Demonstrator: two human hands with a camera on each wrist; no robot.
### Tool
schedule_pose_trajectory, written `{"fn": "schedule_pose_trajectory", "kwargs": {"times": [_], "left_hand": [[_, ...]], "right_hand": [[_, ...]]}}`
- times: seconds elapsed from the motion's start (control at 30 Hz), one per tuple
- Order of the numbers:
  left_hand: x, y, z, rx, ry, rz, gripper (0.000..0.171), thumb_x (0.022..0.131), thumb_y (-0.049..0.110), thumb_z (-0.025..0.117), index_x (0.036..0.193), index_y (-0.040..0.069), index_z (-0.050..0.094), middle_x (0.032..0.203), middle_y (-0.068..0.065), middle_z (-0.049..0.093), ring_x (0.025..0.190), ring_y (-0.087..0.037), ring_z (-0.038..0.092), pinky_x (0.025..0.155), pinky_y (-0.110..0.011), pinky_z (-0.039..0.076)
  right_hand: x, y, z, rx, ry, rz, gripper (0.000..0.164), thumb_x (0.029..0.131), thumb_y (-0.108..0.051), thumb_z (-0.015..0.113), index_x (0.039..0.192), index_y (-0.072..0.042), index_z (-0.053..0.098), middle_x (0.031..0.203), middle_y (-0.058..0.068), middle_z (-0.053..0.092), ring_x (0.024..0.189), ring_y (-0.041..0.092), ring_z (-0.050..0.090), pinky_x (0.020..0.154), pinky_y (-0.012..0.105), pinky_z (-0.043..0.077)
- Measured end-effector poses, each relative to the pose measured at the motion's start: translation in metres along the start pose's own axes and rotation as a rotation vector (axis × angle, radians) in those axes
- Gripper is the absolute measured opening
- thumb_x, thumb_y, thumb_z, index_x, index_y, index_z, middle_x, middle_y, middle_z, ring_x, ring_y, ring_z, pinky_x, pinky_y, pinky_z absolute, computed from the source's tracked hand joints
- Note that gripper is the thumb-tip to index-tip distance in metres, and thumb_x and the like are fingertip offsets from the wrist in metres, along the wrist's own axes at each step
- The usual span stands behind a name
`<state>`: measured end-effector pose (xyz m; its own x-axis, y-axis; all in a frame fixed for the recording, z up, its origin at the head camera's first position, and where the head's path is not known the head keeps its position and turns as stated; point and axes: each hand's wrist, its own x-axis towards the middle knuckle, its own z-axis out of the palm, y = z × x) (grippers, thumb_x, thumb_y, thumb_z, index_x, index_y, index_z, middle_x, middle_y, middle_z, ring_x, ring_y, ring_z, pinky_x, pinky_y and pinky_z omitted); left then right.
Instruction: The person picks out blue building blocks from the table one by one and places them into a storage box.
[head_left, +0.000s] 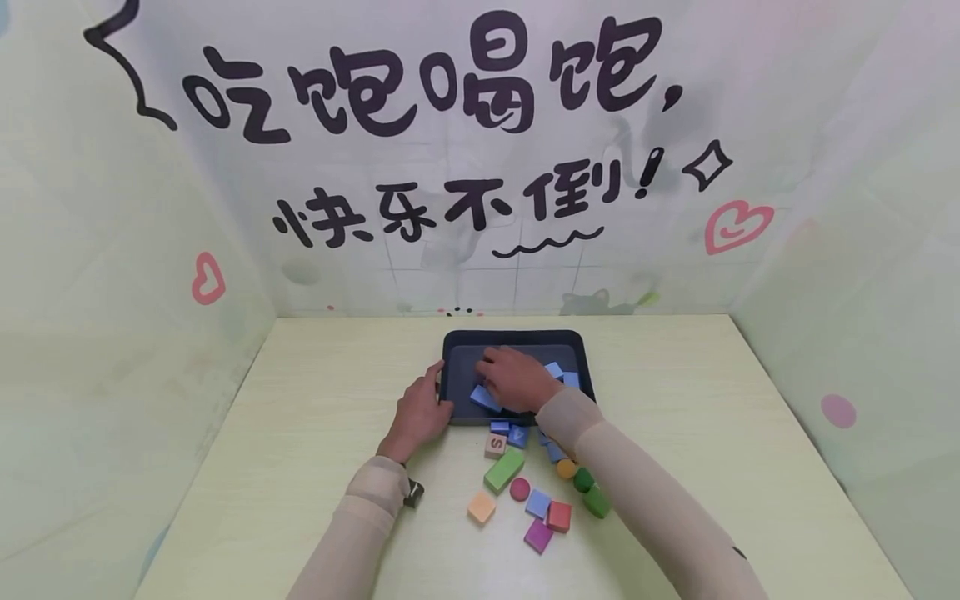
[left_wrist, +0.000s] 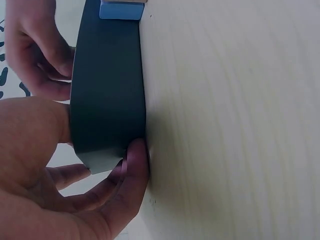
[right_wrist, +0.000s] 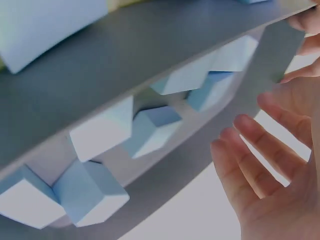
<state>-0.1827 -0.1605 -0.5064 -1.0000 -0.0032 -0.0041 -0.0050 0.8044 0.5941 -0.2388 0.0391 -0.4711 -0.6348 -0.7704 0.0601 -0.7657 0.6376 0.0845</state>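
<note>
A dark shallow tray (head_left: 463, 367) lies on the table with several blue blocks (head_left: 486, 398) inside. My left hand (head_left: 422, 414) grips the tray's near left corner. In the left wrist view, its thumb reaches over the rim of the tray (left_wrist: 107, 90) and its fingers curl against the outer wall. My right hand (head_left: 517, 379) hovers over the tray's interior, its forearm crossing the near rim. Spread, slightly bent fingers (right_wrist: 232, 170) show in the right wrist view, holding nothing visible. The blue blocks (right_wrist: 90, 192) sit scattered along the tray there. Part of the interior is hidden beneath my right hand.
In front of the tray lie a wooden letter block (head_left: 495, 446), a long green block (head_left: 504, 471), an orange block (head_left: 482, 507), a red block (head_left: 558, 517) and a purple block (head_left: 537, 536). My right sleeve (head_left: 645, 500) passes beside green pieces (head_left: 597, 502). Printed curtains surround the table.
</note>
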Motion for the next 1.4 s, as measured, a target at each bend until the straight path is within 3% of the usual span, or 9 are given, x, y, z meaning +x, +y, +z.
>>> {"fn": "schedule_pose_trajectory", "kwargs": {"times": [0.23, 0.37, 0.6, 0.8, 1.1, 1.4], "left_hand": [[0.002, -0.002, 0.002, 0.015, -0.008, 0.000, 0.071, 0.088, 0.016, 0.062, 0.154, 0.011, 0.033, 0.110, -0.010, 0.058, 0.092, -0.025, 0.054, 0.078, -0.044, 0.045], [0.001, -0.002, 0.001, 0.013, -0.002, -0.007, 0.072, 0.088, 0.015, 0.062, 0.153, 0.010, 0.033, 0.110, -0.010, 0.059, 0.092, -0.026, 0.055, 0.079, -0.045, 0.045], [0.000, -0.002, -0.001, 0.013, -0.017, -0.016, 0.072, 0.088, 0.013, 0.062, 0.154, 0.009, 0.032, 0.111, -0.011, 0.059, 0.091, -0.026, 0.055, 0.077, -0.045, 0.045], [0.002, -0.003, -0.001, 0.009, -0.021, -0.029, 0.074, 0.089, 0.015, 0.062, 0.155, 0.012, 0.030, 0.114, -0.010, 0.058, 0.094, -0.025, 0.056, 0.078, -0.044, 0.047], [0.004, -0.003, 0.001, 0.014, -0.009, -0.004, 0.072, 0.089, 0.015, 0.061, 0.154, 0.010, 0.032, 0.112, -0.011, 0.059, 0.090, -0.025, 0.055, 0.075, -0.043, 0.047], [0.003, -0.003, 0.003, 0.000, -0.019, -0.017, 0.072, 0.088, 0.015, 0.060, 0.154, 0.009, 0.032, 0.114, -0.013, 0.059, 0.096, -0.028, 0.056, 0.079, -0.046, 0.047]], "right_hand": [[-0.029, -0.010, -0.014, -0.007, 0.096, -0.070, 0.023, 0.099, -0.025, 0.057, 0.120, -0.017, 0.065, 0.110, 0.000, 0.057, 0.094, 0.016, 0.052, 0.076, 0.029, 0.048], [-0.048, -0.021, -0.023, -0.041, 0.101, -0.100, 0.024, 0.098, -0.026, 0.059, 0.121, -0.017, 0.064, 0.111, 0.000, 0.059, 0.094, 0.015, 0.052, 0.079, 0.028, 0.048], [-0.081, -0.044, -0.032, 0.016, 0.087, -0.123, 0.020, 0.096, -0.029, 0.063, 0.113, -0.019, 0.065, 0.100, -0.004, 0.059, 0.086, 0.011, 0.049, 0.075, 0.024, 0.046], [-0.105, -0.058, -0.032, 0.040, 0.013, -0.099, 0.028, 0.093, -0.030, 0.065, 0.119, -0.019, 0.064, 0.103, -0.004, 0.061, 0.085, 0.011, 0.052, 0.076, 0.025, 0.048], [-0.127, -0.074, -0.023, 0.108, -0.218, 0.031, 0.026, 0.092, -0.037, 0.066, 0.112, -0.020, 0.064, 0.094, -0.004, 0.059, 0.079, 0.013, 0.049, 0.069, 0.028, 0.046], [-0.134, -0.078, -0.013, 0.123, -0.280, 0.082, 0.026, 0.089, -0.036, 0.070, 0.110, -0.021, 0.067, 0.084, -0.006, 0.058, 0.071, 0.012, 0.048, 0.065, 0.029, 0.045]]}}
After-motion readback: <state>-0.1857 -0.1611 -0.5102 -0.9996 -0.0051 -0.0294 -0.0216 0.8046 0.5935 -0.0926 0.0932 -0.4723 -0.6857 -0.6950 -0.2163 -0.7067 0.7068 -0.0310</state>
